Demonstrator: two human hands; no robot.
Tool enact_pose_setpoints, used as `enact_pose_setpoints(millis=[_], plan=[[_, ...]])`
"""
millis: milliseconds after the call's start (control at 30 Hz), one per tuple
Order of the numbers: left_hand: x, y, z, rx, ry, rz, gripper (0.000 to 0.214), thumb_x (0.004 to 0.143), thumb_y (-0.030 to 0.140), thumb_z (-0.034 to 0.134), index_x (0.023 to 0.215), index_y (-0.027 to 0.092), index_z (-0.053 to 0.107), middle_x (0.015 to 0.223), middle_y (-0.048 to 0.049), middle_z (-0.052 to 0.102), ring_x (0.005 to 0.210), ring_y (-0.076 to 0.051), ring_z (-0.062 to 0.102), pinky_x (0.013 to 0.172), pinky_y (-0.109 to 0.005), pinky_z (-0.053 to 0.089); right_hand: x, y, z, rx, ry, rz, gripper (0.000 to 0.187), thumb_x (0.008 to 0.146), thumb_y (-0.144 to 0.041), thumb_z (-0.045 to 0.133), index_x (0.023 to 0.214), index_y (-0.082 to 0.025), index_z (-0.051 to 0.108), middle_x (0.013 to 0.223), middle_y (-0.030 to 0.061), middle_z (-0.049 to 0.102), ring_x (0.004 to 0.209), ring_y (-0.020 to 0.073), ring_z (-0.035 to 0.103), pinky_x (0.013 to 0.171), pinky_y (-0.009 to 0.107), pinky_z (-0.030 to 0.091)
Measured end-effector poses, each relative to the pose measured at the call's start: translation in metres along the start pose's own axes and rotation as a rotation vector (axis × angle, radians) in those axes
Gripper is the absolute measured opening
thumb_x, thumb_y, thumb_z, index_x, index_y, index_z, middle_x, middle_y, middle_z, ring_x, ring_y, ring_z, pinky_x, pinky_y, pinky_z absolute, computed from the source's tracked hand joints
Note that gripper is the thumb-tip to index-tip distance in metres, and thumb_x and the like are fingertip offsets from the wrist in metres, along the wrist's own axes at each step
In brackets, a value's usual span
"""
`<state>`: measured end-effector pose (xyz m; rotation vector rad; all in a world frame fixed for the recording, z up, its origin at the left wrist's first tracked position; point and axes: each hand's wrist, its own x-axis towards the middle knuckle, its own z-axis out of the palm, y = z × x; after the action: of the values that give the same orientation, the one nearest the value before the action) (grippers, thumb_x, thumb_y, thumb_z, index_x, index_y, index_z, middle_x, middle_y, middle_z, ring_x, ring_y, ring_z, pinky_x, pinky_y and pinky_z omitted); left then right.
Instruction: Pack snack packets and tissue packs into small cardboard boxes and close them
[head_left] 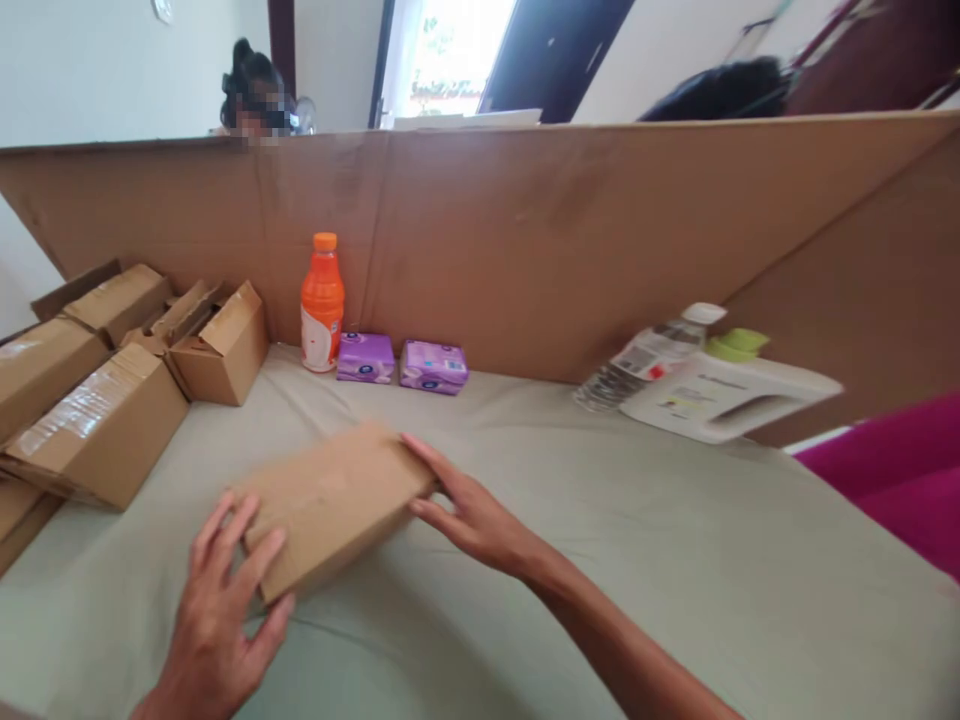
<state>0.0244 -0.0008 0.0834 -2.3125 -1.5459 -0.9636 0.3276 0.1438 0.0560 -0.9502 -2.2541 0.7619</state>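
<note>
A flat brown cardboard box (337, 505), slightly blurred, is tilted above the sheet-covered surface in front of me. My left hand (225, 600) grips its near left end, fingers on the top and side, with the thumb by the lower corner. At the opposite end my right hand (469, 510) holds the box with its fingers on the far edge and thumb low on the side. The box's underside is hidden. Beyond it stand two purple tissue packs (366, 358), side by side, and an upright orange bottle (322, 305).
Several cardboard boxes (112, 420) are gathered at the left. A clear plastic bottle (645, 355) and a white jug with a green cap (727, 395) lean at the right. A tall cardboard panel (510, 230) spans the back; a person's head (255, 95) shows behind it.
</note>
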Motion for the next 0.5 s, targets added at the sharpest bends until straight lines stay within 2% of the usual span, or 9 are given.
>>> enact_pose_setpoints(millis=[67, 167, 267, 367, 433, 500], plan=[[-0.015, -0.022, -0.014, 0.124, 0.077, -0.084, 0.053, 0.089, 0.014, 0.064, 0.139, 0.023, 0.049, 0.142, -0.0176, 0.052, 0.143, -0.038, 0.039, 0.110, -0.058, 0.043, 0.062, -0.015, 0.036, 0.155, -0.024, -0.034, 0.072, 0.095, -0.035, 0.057, 0.160, -0.023, 0.028, 0.162, 0.0142, 0.036, 0.148, 0.0285, 0.037, 0.120, 0.051, 0.034], [-0.022, -0.060, -0.025, 0.288, 0.166, -0.187, 0.059, 0.090, 0.018, 0.066, 0.144, 0.027, 0.045, 0.140, -0.0179, 0.051, 0.143, -0.041, 0.039, 0.112, -0.064, 0.039, 0.148, -0.041, 0.094, 0.328, 0.024, 0.014, 0.073, 0.090, -0.027, 0.058, 0.158, -0.021, 0.032, 0.160, 0.0147, 0.040, 0.146, 0.0269, 0.040, 0.117, 0.049, 0.038], [-0.014, -0.094, -0.023, 0.395, 0.236, -0.252, 0.060, 0.091, 0.020, 0.065, 0.146, 0.028, 0.043, 0.142, -0.0186, 0.048, 0.145, -0.042, 0.034, 0.112, -0.069, 0.037, 0.206, -0.062, 0.142, 0.362, 0.059, 0.045, 0.074, 0.091, -0.023, 0.055, 0.159, -0.022, 0.027, 0.163, 0.0141, 0.033, 0.149, 0.0248, 0.033, 0.119, 0.050, 0.035], [-0.002, -0.116, -0.014, 0.432, 0.308, -0.305, 0.060, 0.091, 0.021, 0.065, 0.146, 0.029, 0.044, 0.143, -0.0180, 0.046, 0.145, -0.043, 0.032, 0.111, -0.070, 0.037, 0.225, -0.071, 0.167, 0.391, 0.053, 0.080, 0.078, 0.089, -0.023, 0.057, 0.160, -0.022, 0.024, 0.165, 0.0154, 0.028, 0.147, 0.0273, 0.037, 0.113, 0.051, 0.042], [0.004, -0.122, -0.009, 0.427, 0.341, -0.332, 0.060, 0.090, 0.022, 0.066, 0.146, 0.029, 0.045, 0.143, -0.0178, 0.045, 0.145, -0.043, 0.031, 0.110, -0.071, 0.037, 0.216, -0.073, 0.166, 0.405, 0.027, 0.088, 0.069, 0.087, -0.026, 0.060, 0.152, -0.021, 0.040, 0.157, 0.0174, 0.042, 0.139, 0.0299, 0.047, 0.107, 0.051, 0.048], [0.006, -0.123, -0.006, 0.401, 0.353, -0.352, 0.061, 0.089, 0.022, 0.066, 0.146, 0.030, 0.045, 0.144, -0.0173, 0.044, 0.145, -0.043, 0.031, 0.111, -0.072, 0.036, 0.191, -0.080, 0.148, 0.422, -0.013, 0.078, 0.048, 0.088, -0.035, 0.061, 0.133, -0.019, 0.061, 0.134, 0.0166, 0.064, 0.121, 0.0291, 0.062, 0.099, 0.048, 0.053]])
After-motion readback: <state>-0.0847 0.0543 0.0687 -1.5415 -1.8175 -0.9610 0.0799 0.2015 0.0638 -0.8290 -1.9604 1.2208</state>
